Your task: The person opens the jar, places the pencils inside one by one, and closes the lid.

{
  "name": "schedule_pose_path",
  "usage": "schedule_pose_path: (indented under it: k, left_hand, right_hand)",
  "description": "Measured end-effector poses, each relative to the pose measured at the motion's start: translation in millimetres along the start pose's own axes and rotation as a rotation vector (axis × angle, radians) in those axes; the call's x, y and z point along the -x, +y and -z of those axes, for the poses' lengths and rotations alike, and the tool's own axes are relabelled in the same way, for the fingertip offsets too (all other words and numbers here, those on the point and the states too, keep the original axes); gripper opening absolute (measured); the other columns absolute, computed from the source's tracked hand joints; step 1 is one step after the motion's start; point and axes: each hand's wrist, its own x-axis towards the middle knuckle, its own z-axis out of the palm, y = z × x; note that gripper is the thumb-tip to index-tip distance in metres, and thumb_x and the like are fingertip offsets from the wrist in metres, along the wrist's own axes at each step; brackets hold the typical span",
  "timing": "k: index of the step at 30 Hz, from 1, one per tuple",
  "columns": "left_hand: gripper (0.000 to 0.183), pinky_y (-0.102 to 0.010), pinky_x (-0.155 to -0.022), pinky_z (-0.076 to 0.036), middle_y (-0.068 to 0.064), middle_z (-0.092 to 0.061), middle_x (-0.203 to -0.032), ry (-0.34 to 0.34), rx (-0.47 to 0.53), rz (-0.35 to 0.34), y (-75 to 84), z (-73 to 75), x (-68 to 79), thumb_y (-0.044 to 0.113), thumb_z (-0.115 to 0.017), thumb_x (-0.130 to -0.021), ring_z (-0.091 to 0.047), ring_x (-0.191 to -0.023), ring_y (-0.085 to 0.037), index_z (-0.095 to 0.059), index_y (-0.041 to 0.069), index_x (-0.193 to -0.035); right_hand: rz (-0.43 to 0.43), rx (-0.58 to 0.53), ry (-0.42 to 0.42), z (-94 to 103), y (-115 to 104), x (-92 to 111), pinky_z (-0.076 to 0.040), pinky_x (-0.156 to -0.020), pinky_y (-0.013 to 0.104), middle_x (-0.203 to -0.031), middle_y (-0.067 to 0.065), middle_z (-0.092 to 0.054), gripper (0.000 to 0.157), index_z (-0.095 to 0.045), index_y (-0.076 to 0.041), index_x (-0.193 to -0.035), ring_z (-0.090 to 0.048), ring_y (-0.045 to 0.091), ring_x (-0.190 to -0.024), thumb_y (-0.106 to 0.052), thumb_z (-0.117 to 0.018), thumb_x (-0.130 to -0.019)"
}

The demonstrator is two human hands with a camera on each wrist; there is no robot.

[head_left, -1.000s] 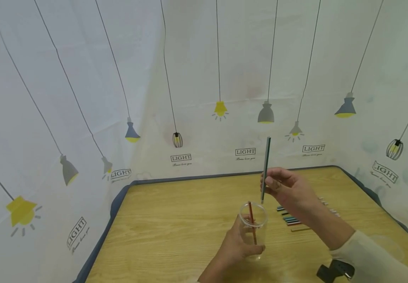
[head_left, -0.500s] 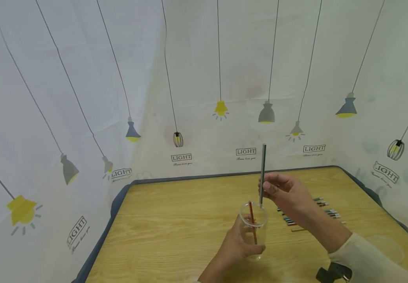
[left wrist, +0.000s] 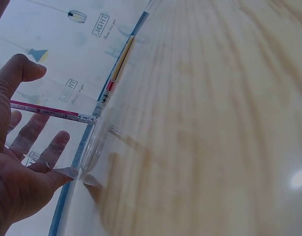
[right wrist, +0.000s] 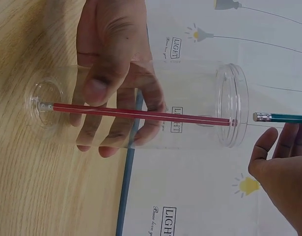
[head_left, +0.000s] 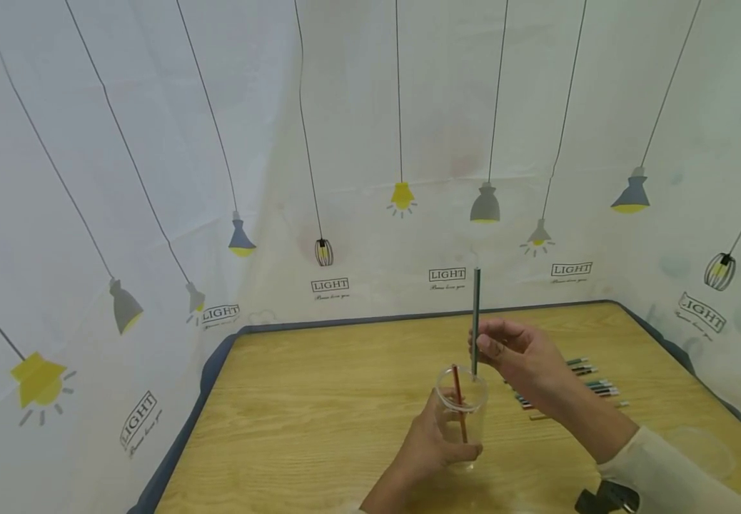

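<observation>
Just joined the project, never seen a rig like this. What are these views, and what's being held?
There's no machine: a person works with two bare hands. The wide view comes from a camera worn on the head, looking forward and down. The two others come from cameras on the wrists, so the scene looks turned sideways there.

The left hand grips a clear cup with a red pencil in it, eraser end down. The right hand pinches a green pencil nearly upright, its eraser end near the cup's mouth. More pencils lie on the wooden table, toward the right.
</observation>
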Motion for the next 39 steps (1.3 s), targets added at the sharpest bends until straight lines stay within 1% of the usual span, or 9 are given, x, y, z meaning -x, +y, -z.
schedule_pose_path:
  k: [3, 6, 11, 18, 25, 30, 35, 39]
  left_hand:
    - [0.076, -0.056, -0.113, -0.055, 0.011, -0.067, -0.145, 0.005, 0.004, 0.007, -0.5, -0.2, 0.0, 0.017, -0.093, -0.085, -0.060, -0.142, -0.024, -0.051, 0.038, -0.145]
    - [0.075, -0.055, -0.112, -0.056, 0.010, -0.068, -0.144, 0.009, 0.011, 0.012, -1.6, -0.5, 0.4, 0.016, -0.093, -0.085, -0.061, -0.141, -0.025, -0.052, 0.039, -0.143]
    - [0.075, -0.057, -0.113, -0.054, 0.010, -0.069, -0.143, 0.009, 0.006, 0.008, -2.9, -0.8, 1.2, 0.016, -0.093, -0.084, -0.061, -0.141, -0.025, -0.052, 0.041, -0.141]
    - [0.076, -0.058, -0.113, -0.055, 0.012, -0.068, -0.143, 0.007, 0.008, 0.009, -2.2, -1.3, 1.9, 0.016, -0.093, -0.085, -0.061, -0.142, -0.024, -0.051, 0.042, -0.142]
    - [0.076, -0.061, -0.116, -0.051, 0.013, -0.069, -0.141, 0.015, -0.001, -0.004, -0.7, -1.7, 1.7, 0.016, -0.094, -0.085, -0.061, -0.142, -0.025, -0.051, 0.041, -0.142]
    - [0.077, -0.059, -0.114, -0.054, 0.012, -0.068, -0.143, 0.009, 0.006, -0.012, -0.8, -1.5, 1.3, 0.015, -0.093, -0.085, -0.060, -0.143, -0.028, -0.051, 0.041, -0.144]
    - [0.077, -0.058, -0.113, -0.055, 0.010, -0.066, -0.146, -0.004, 0.014, -0.011, -0.8, -1.3, 1.5, 0.015, -0.092, -0.086, -0.058, -0.145, -0.027, -0.050, 0.041, -0.146]
    - [0.076, -0.058, -0.112, -0.055, 0.010, -0.066, -0.147, -0.007, 0.007, -0.018, -0.4, -1.0, 1.0, 0.017, -0.091, -0.087, -0.058, -0.145, -0.027, -0.049, 0.039, -0.146]
  right_hand:
    - [-0.009, 0.024, 0.020, -0.7, 1, 2, -0.060, -0.105, 0.024, -0.115, -0.010, -0.074, 0.020, -0.073, -0.018, -0.119, -0.070, 0.005, -0.108, -0.005, -0.058, -0.114]
    - [-0.010, 0.026, 0.023, -0.5, 3, 3, -0.060, -0.105, 0.024, -0.115, -0.009, -0.074, 0.020, -0.073, -0.017, -0.120, -0.070, 0.005, -0.108, -0.005, -0.058, -0.114]
    - [-0.004, 0.039, 0.017, 0.5, 7, 4, -0.060, -0.105, 0.024, -0.115, -0.009, -0.073, 0.019, -0.072, -0.016, -0.121, -0.070, 0.005, -0.107, -0.005, -0.058, -0.114]
    - [-0.016, 0.058, 0.010, 2.5, 11, 6, -0.060, -0.105, 0.025, -0.117, -0.009, -0.073, 0.019, -0.072, -0.015, -0.124, -0.070, 0.006, -0.110, -0.007, -0.057, -0.115]
    - [-0.041, 0.065, 0.018, 2.5, 13, 6, -0.060, -0.105, 0.024, -0.120, -0.009, -0.074, 0.018, -0.071, -0.015, -0.125, -0.070, 0.005, -0.112, -0.009, -0.058, -0.114]
    - [-0.045, 0.063, 0.019, 1.9, 15, 6, -0.060, -0.105, 0.025, -0.119, -0.010, -0.073, 0.018, -0.072, -0.015, -0.124, -0.070, 0.005, -0.112, -0.009, -0.059, -0.114]
    - [-0.050, 0.062, 0.019, 2.9, 17, 7, -0.060, -0.105, 0.024, -0.119, -0.011, -0.073, 0.019, -0.072, -0.017, -0.124, -0.069, 0.005, -0.110, -0.009, -0.058, -0.114]
    - [-0.041, 0.055, 0.010, 4.6, 17, 8, -0.060, -0.106, 0.025, -0.120, -0.010, -0.073, 0.020, -0.072, -0.016, -0.126, -0.070, 0.005, -0.111, -0.008, -0.058, -0.115]
